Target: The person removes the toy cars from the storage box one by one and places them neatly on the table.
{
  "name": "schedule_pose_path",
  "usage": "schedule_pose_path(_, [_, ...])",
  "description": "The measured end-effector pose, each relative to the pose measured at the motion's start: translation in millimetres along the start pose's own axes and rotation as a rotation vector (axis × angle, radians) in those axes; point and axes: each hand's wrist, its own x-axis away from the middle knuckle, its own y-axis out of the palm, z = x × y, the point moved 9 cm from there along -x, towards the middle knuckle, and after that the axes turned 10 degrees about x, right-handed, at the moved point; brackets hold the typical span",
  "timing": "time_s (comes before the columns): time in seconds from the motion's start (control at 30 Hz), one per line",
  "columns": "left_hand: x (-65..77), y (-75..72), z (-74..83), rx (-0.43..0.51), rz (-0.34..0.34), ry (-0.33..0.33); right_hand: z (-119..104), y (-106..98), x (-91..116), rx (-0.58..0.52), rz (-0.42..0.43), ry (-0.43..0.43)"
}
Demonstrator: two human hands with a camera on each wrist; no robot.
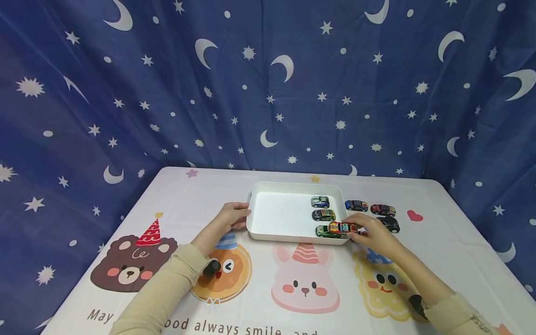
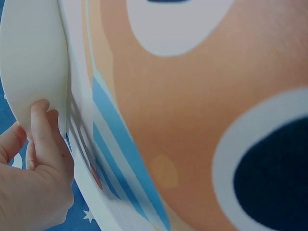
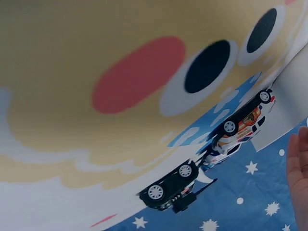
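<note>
A shallow white tray (image 1: 280, 239) lies on the table. At its left end my left hand (image 1: 232, 216) holds the wall, with fingers (image 2: 43, 125) on the outer side and the thumb at the rim. My right hand (image 1: 372, 232) pinches a red and yellow toy car (image 1: 342, 227) over the tray's front right corner. Inside, along the right end, stand a white and blue toy car (image 1: 320, 201), a dark green toy car (image 1: 324, 215) and a light green toy car (image 1: 326, 231), partly covered by the held one. The right wrist view shows only the edge of that hand.
Right of the tray stand a blue toy car (image 1: 356, 205), a red toy car (image 1: 383, 210) and a black toy car (image 1: 389, 224). In the right wrist view, a white and orange toy car (image 3: 245, 125) stands close to the tray. A starry blue curtain (image 1: 268, 93) hangs behind the table.
</note>
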Motion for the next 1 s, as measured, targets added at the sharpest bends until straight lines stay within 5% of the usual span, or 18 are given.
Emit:
schedule_pose_path(0.77, [1.1,2.6,0.8,0.0,0.005,0.004,47,-29,43,0.07,0.001,0.091])
schedule_pose_path(1.0, [-0.1,-0.4,-0.5,-0.003,0.009,-0.004,62,-34,53,0.1,0.041,0.026])
